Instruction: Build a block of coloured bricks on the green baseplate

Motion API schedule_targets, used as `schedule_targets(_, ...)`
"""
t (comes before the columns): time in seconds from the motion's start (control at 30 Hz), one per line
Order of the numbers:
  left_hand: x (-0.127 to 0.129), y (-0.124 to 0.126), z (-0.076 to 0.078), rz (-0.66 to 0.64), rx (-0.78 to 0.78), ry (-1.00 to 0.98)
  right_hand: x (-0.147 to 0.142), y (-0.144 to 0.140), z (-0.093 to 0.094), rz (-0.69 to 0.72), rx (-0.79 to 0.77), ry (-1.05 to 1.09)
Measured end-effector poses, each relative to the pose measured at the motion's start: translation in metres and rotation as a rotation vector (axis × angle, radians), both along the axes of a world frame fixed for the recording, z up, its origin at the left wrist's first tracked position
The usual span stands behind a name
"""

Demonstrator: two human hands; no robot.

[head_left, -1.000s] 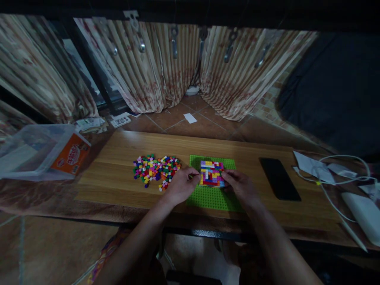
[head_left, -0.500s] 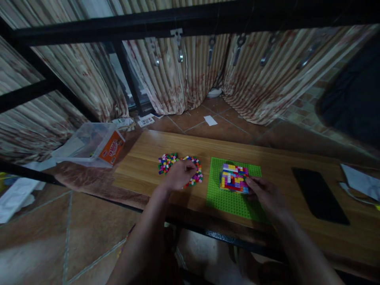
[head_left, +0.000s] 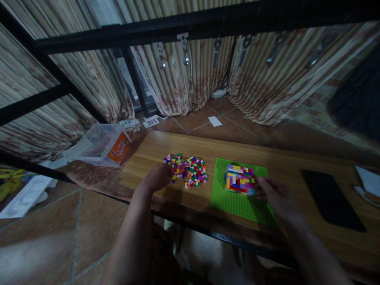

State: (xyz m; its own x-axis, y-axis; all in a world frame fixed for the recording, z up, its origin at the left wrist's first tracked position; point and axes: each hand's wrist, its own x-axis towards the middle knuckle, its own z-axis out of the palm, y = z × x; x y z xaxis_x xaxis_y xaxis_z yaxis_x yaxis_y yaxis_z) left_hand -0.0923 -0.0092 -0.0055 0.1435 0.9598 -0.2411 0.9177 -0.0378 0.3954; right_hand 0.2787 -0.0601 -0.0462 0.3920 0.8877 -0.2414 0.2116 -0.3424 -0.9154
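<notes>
Resting surface: one wooden tabletop [head_left: 285, 162] is seen, carrying everything named below.
Left arm: it is stretched forward from the lower edge, forearm bare, wrist bent slightly inward.
Right arm: it is extended from the lower right, forearm lying low over the near table edge.
Baseplate: one green studded baseplate [head_left: 237, 202] is laid flat on the wood, right of centre.
Phone: one dark phone [head_left: 331, 200] is laid flat, well to the right of the baseplate.
Container: one clear plastic box [head_left: 97, 144] with an orange label is set off the left end of the table.
Loose bricks: one scattered pile of small coloured bricks [head_left: 190, 170] is spread just left of the baseplate; the pieces are too many and too small to be counted.
Built block: one multicoloured brick block [head_left: 240, 180] is seated on the far half of the baseplate.
Left hand [head_left: 157, 177]: curled loosely, knuckles up, placed at the pile's left edge; whether a brick is pinched cannot be told.
Right hand [head_left: 274, 196]: fingers are bent, the tips set against the block's right side.
</notes>
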Motion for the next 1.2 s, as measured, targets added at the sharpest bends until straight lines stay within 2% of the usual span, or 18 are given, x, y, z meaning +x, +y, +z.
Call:
schedule_targets(0.17, 0.003, -0.003, 0.000, 0.046, 0.046, 0.091, -0.001, 0.000, 0.002, 0.015, -0.002, -0.012)
schedule_targets(0.43, 0.009, -0.007, -0.001, 0.061, 0.068, 0.069, -0.002, 0.002, 0.001, 0.027, 0.006, -0.018)
schedule_targets(0.63, 0.005, -0.002, 0.003, -0.022, 0.092, -0.041, -0.004, 0.002, 0.007, 0.013, 0.041, -0.044)
schedule_targets(0.8, 0.010, 0.001, 0.009, -0.043, 0.104, -0.168, -0.006, 0.002, 0.012, 0.002, 0.070, -0.057)
schedule_targets(0.87, 0.019, 0.001, 0.009, -0.068, 0.119, -0.238, -0.010, 0.000, 0.016, -0.030, 0.120, -0.088)
schedule_targets(0.97, 0.044, -0.002, 0.008, -0.127, 0.153, -0.402, -0.023, -0.006, 0.025, -0.082, 0.331, -0.113)
schedule_targets(1.07, 0.081, -0.011, 0.009, -0.178, 0.164, -0.575, -0.043, -0.015, 0.035, 0.057, 0.434, -0.018)
schedule_targets(1.13, 0.105, -0.018, 0.010, -0.230, 0.170, -0.667, -0.057, -0.019, 0.039, 0.211, 0.412, 0.083)
schedule_targets(1.2, 0.125, -0.025, 0.012, -0.266, 0.169, -0.731, -0.066, -0.021, 0.039, 0.253, 0.401, 0.185)
